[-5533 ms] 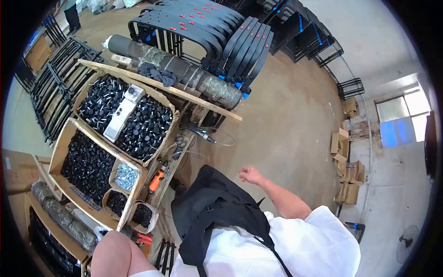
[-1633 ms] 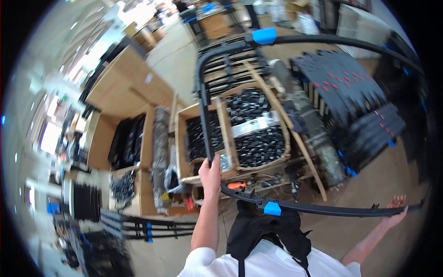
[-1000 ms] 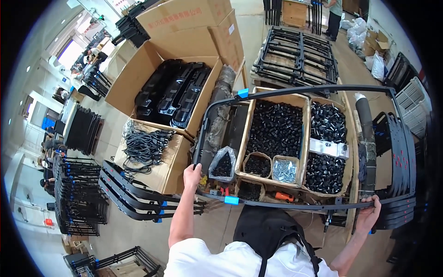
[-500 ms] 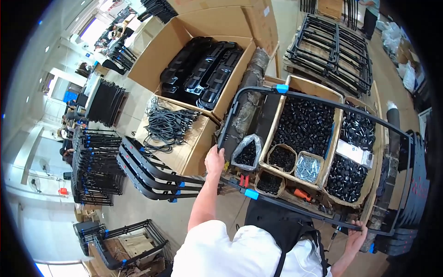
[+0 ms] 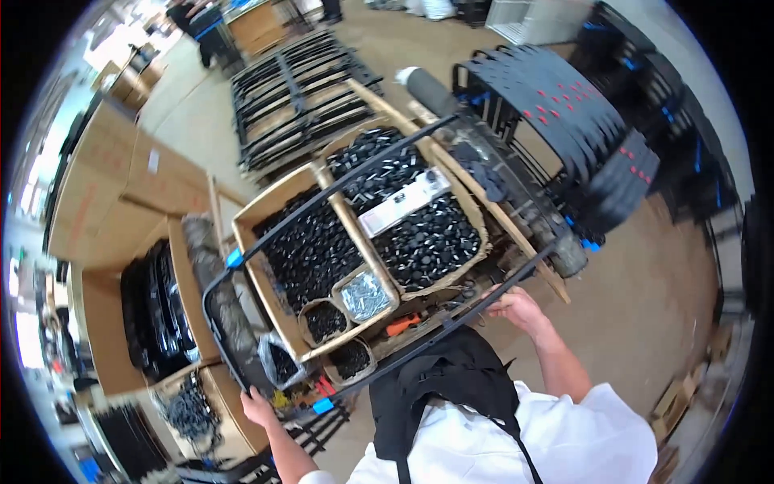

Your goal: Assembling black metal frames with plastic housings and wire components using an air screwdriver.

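I hold a large black tubular frame (image 5: pixel 347 173) with blue tape marks level above the work table. My left hand (image 5: pixel 256 406) grips its rounded corner at the lower left. Gripping the near rail at the right is my right hand (image 5: pixel 516 306). Below the frame lie cardboard boxes of small black parts (image 5: pixel 427 234) and a small tub of silver screws (image 5: pixel 364 294). A black apron (image 5: pixel 451 387) hangs on my chest.
Stacks of black curved slats with red marks (image 5: pixel 564 105) stand at the upper right. Black frames (image 5: pixel 298 89) lie on the floor behind the table. An open carton (image 5: pixel 153 315) with black parts sits at the left. An orange tool (image 5: pixel 403 324) rests near the table's front edge.
The view swung round and the frame turned with it. My right hand came closer in along the near rail; my left hand moved down to the frame's corner.
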`<state>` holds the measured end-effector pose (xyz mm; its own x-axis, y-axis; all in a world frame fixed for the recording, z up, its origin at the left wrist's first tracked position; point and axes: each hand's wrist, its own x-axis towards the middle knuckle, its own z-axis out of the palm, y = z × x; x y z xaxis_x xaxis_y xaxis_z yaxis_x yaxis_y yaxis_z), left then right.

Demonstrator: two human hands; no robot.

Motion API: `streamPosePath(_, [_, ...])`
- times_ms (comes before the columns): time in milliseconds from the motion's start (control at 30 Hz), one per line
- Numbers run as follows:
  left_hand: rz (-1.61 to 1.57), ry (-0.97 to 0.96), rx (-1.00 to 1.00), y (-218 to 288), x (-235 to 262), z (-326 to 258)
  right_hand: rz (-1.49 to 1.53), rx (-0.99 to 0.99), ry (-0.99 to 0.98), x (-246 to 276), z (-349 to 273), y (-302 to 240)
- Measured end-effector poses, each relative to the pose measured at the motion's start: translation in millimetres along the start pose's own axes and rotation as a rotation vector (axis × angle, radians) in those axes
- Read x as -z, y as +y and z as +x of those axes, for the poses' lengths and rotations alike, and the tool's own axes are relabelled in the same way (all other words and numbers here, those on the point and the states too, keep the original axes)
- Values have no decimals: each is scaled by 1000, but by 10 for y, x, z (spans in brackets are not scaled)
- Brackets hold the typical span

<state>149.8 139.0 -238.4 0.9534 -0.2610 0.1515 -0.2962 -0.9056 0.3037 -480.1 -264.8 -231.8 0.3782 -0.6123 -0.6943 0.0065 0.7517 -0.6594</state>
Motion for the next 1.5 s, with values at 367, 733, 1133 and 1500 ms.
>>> streamPosePath(367, [-122,154,-85,131,307,187,-1294,-55,504,360,1007,427])
streamPosePath(733, [-604,-557,-615,3259,75,-1055,-1461,168,523,634,1651,517])
streamPosePath(1133, [-841,-1302,-745,5447,-466,-2753,-891,-189,441,985,-1436,-349])
streamPosePath(1500, [-1046,-1778,-1057,7355,84,-4180,-1083,365,531,983,-1891,-1936])
